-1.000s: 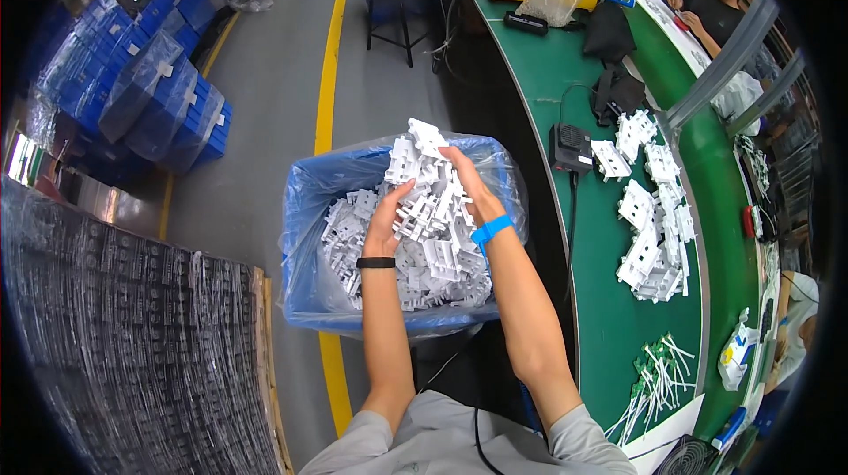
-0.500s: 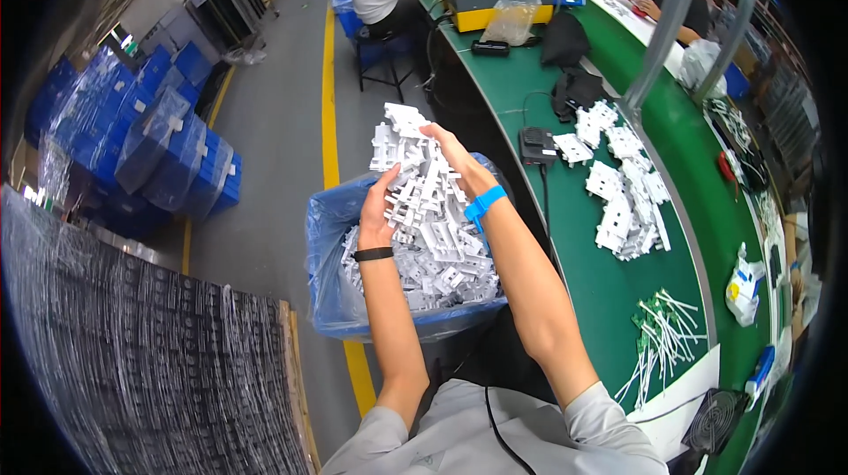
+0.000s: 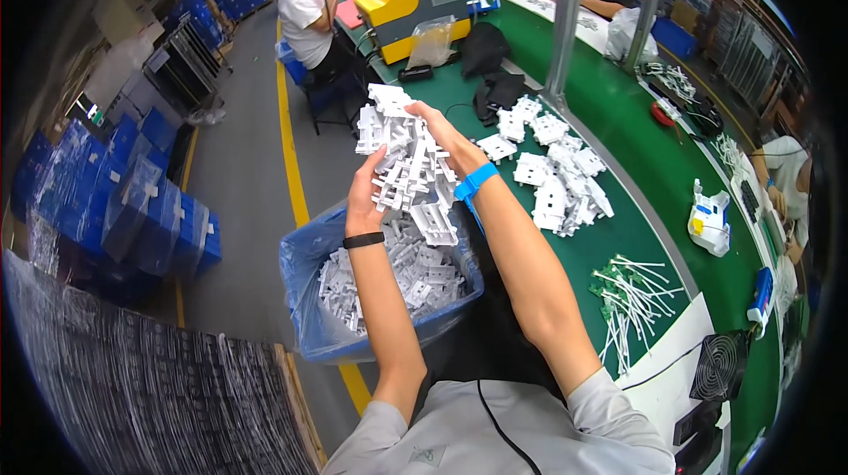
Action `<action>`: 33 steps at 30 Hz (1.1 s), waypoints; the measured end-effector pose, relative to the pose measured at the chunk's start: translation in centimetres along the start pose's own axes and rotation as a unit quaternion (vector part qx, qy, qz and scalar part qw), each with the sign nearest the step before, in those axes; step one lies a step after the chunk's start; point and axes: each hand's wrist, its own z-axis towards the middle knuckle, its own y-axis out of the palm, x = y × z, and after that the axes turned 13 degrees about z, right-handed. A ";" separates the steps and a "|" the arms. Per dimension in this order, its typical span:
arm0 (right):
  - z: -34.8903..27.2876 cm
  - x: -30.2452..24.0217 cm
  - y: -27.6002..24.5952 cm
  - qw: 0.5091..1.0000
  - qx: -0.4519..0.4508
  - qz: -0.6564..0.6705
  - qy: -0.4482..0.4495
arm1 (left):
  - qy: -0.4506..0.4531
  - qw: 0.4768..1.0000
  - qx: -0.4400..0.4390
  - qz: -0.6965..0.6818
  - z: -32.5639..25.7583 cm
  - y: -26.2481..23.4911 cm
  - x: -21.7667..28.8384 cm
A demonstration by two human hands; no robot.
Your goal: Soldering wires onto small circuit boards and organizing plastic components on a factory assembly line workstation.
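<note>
Between my two hands I carry a heap of white plastic parts (image 3: 408, 161), flat pieces with slots and tabs. My left hand (image 3: 364, 192), black band at the wrist, supports the heap from the left side. Cupped around its right side is my right hand (image 3: 444, 137), with a blue strap below it. Most fingers are hidden under the parts. Below the heap stands a blue bin (image 3: 309, 347) lined with clear plastic, holding many more such parts. A pile of the same white parts (image 3: 556, 179) lies on the green workbench (image 3: 565, 267) to the right.
White cables with green boards (image 3: 632, 303) lie on the near bench, beside a black fan (image 3: 717, 367). A yellow-grey machine (image 3: 411, 11) stands at the far end, close to a seated person (image 3: 307, 15). Wrapped blue boxes (image 3: 146, 201) and a wrapped black stack (image 3: 150, 404) line the left.
My view has turned toward the bench, which now sits further left. The held heap has come up away from the bin, and more of the bin's contents show beneath it.
</note>
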 end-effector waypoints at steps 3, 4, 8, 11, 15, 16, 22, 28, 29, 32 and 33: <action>-3.5 -3.1 -1.2 0.997 0.051 -0.033 -0.039 | -0.001 1.000 -0.030 0.005 1.0 3.5 -0.4; -3.5 -3.8 -2.5 0.997 0.059 -0.041 -0.042 | 0.002 0.999 -0.034 0.001 1.3 4.8 -0.8; -5.6 -7.7 -8.9 0.996 0.064 -0.010 -0.068 | -0.022 0.993 -0.114 -0.004 3.7 11.6 -2.6; -10.6 -10.1 -7.4 0.976 0.156 -0.048 -0.141 | -0.021 0.992 -0.128 0.000 5.5 14.2 -4.0; -11.0 -13.0 -17.3 0.976 0.133 -0.021 -0.172 | -0.060 0.980 -0.188 0.000 7.6 21.8 -7.2; -11.7 -13.1 -17.3 0.972 0.141 -0.037 -0.184 | -0.060 0.980 -0.189 -0.012 8.6 21.7 -8.2; -13.0 -12.9 -25.1 0.962 0.169 0.011 -0.213 | -0.073 0.977 -0.196 0.041 10.5 26.1 -13.5; -11.8 -10.6 -26.0 0.967 0.186 0.057 -0.165 | -0.084 0.974 -0.161 0.138 12.9 23.0 -16.2; -11.7 -10.4 -26.4 0.973 0.172 0.076 -0.136 | -0.069 0.973 -0.158 0.151 13.1 23.0 -16.3; -11.8 -9.3 -27.4 0.971 0.161 0.070 -0.162 | -0.028 0.963 -0.126 0.236 13.1 22.4 -16.8; -11.9 -9.0 -27.6 0.967 0.179 0.060 -0.172 | -0.007 0.967 -0.114 0.227 13.1 22.7 -17.3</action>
